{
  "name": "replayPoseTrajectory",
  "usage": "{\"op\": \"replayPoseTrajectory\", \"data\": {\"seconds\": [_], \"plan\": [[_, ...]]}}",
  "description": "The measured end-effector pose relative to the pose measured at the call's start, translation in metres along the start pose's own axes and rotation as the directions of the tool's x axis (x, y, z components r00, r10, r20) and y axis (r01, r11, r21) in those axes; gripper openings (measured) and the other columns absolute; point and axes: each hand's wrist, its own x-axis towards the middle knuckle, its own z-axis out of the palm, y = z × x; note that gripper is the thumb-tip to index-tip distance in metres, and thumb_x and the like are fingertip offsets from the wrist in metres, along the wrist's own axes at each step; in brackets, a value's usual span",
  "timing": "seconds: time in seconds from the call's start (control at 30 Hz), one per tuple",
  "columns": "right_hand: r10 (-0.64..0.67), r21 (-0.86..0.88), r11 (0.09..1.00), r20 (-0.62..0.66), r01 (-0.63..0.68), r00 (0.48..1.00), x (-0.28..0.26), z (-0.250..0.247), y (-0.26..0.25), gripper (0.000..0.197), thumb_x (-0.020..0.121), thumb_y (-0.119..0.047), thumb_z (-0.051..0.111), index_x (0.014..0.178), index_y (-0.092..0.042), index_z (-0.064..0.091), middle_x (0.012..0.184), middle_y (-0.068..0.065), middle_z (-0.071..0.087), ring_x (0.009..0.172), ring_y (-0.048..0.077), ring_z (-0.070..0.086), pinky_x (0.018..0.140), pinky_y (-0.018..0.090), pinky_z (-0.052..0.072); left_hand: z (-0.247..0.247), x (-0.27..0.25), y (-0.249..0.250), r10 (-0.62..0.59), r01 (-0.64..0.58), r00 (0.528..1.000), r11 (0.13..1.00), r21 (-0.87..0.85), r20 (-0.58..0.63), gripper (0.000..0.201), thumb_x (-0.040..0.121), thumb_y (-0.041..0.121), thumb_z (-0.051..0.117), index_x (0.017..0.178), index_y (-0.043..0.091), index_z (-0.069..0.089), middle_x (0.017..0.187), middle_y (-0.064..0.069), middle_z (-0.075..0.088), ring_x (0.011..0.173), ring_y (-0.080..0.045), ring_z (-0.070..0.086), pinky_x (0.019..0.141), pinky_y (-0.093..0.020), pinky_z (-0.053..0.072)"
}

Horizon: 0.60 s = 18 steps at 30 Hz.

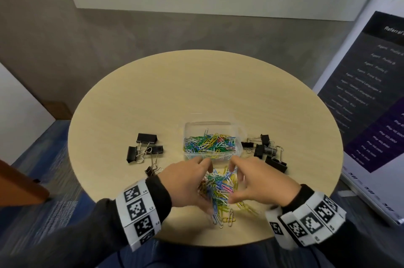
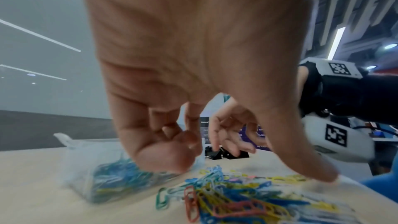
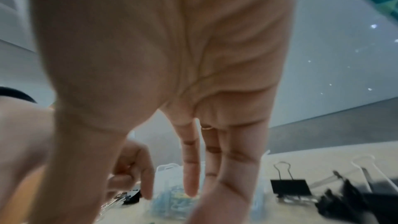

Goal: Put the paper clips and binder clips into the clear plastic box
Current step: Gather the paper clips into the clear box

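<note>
A clear plastic box (image 1: 238,134) in the middle of the round table holds many coloured paper clips. In front of it lies a loose pile of paper clips (image 1: 220,189). My left hand (image 1: 203,187) and right hand (image 1: 236,182) cup the pile from either side, fingertips nearly meeting at the box's near wall. In the left wrist view the fingers (image 2: 168,156) curl down beside the box (image 2: 86,168), and the thumb (image 2: 312,168) touches the table past the pile (image 2: 237,198). The right fingers (image 3: 190,168) point straight down. Black binder clips lie left (image 1: 144,147) and right (image 1: 266,149) of the box.
A small binder clip (image 1: 150,171) lies by my left wrist. The table (image 1: 196,84) has bare wood behind the box. A dark printed banner (image 1: 371,103) stands to the right, off the table. Grey wall and blue carpet surround it.
</note>
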Motion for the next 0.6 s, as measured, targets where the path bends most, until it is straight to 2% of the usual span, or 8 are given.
{"op": "replayPoseTrajectory", "data": {"seconds": [0.1,0.13,0.2,0.33,0.43,0.53,0.6], "plan": [[-0.013,-0.088,0.996,0.029,0.015,1.0,-0.005,0.007,-0.001,0.097,0.057,-0.052,0.082,0.136,-0.024,0.034,0.129,-0.004,0.04,0.116,0.014,0.044,0.095,0.031,0.044,0.009,-0.008,0.007,0.04,-0.036,0.999,0.989,0.145,-0.021,0.114,0.05,0.07,0.076,0.14,0.024,0.024,0.127,0.002,0.036,0.111,-0.017,0.046,0.087,-0.039,0.052],[-0.014,-0.101,0.995,0.048,0.019,0.999,-0.005,0.012,-0.002,0.102,0.054,-0.053,0.083,0.139,-0.025,0.031,0.133,-0.003,0.036,0.12,0.016,0.041,0.1,0.032,0.043,0.013,-0.008,0.008,0.041,-0.037,0.999,0.988,0.153,-0.018,0.119,0.049,0.069,0.077,0.143,0.024,0.019,0.128,0.001,0.033,0.113,-0.018,0.043,0.088,-0.039,0.052],[-0.006,-0.137,0.99,0.069,0.015,0.998,-0.004,0.019,-0.003,0.103,0.054,-0.053,0.082,0.139,-0.024,0.031,0.131,0.0,0.033,0.12,0.018,0.04,0.1,0.034,0.043,0.017,-0.005,0.011,0.013,-0.013,1.0,0.991,0.131,-0.004,0.12,0.05,0.065,0.079,0.144,0.024,0.018,0.129,-0.001,0.031,0.115,-0.02,0.042,0.089,-0.04,0.051],[-0.035,-0.116,0.993,0.017,0.036,0.999,0.003,0.022,-0.006,0.072,0.066,-0.043,0.078,0.126,-0.022,0.042,0.116,0.0,0.042,0.103,0.018,0.049,0.086,0.034,0.048,0.017,0.004,0.011,-0.016,0.018,1.0,0.996,0.085,-0.024,0.088,0.063,0.055,0.077,0.132,0.019,0.035,0.125,-0.004,0.037,0.109,-0.023,0.047,0.086,-0.04,0.051],[-0.068,-0.114,0.991,-0.008,0.067,0.998,0.009,0.02,-0.007,0.048,0.076,-0.033,0.071,0.117,-0.021,0.049,0.108,0.0,0.05,0.098,0.018,0.052,0.078,0.029,0.047,0.014,0.009,0.01,-0.029,0.031,0.999,0.997,0.076,-0.03,0.064,0.075,0.044,0.072,0.123,0.016,0.042,0.122,-0.007,0.042,0.104,-0.026,0.052,0.087,-0.042,0.05],[-0.092,-0.096,0.992,-0.062,0.086,0.994,0.012,0.016,-0.004,0.025,0.082,-0.026,0.068,0.102,-0.02,0.055,0.088,-0.005,0.05,0.08,0.015,0.052,0.057,0.019,0.036,0.011,0.014,0.007,-0.033,0.037,0.998,0.996,0.076,-0.049,0.045,0.084,0.032,0.067,0.12,0.014,0.047,0.121,-0.008,0.048,0.104,-0.028,0.055,0.088,-0.042,0.05],[-0.099,-0.079,0.993,-0.092,0.092,0.991,0.013,0.014,0.0,0.012,0.084,-0.023,0.067,0.091,-0.02,0.057,0.079,-0.007,0.05,0.073,0.014,0.052,0.054,0.019,0.034,0.009,0.016,0.005,-0.032,0.035,0.998,0.998,0.048,-0.058,0.037,0.086,0.023,0.065,0.118,0.013,0.051,0.12,-0.008,0.052,0.105,-0.028,0.056,0.088,-0.039,0.049]]}}
